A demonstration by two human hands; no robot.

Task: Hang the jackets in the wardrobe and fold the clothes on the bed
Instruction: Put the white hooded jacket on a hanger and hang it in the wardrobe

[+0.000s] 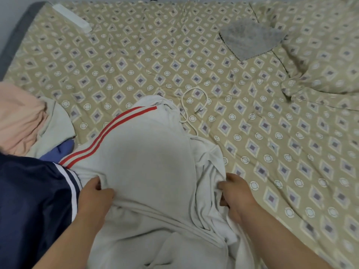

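**A:** Where is the white top?

**B:** The white top (pixel 147 152) lies spread on the bed (pixel 136 65) at the middle of its near edge, with the hem hanging toward the person. Two red stripes (pixel 108 131) run along its left sleeve. Its white cord (pixel 186 105) loops out onto the sheet just past the collar.

**A:** And the hands?

**B:** Both are on it. The left hand (pixel 95 193) pinches a fold on the left side of the body panel, its fingers (pixel 93 183) curled over the cloth. The right hand (pixel 237 193) grips the bunched white folds on the right side, its fingers (pixel 225 185) tucked into them.

**A:** What else lies on the bed?

**B:** A navy jacket (pixel 33 200) with white piping lies at the near left corner, touching the top's left side. Beyond it, along the left edge, a pink garment (pixel 17 117) is heaped on a pale garment (pixel 56 121). A blue piece (pixel 60 150) pokes out from beneath those two.

**A:** And farther off?

**B:** A grey cloth (pixel 250 39) lies flat toward the far right, just beside a pillow (pixel 330 55) in the same print as the sheet. A long white bar (pixel 71 17) sits by the far left corner. I cannot tell what it is.
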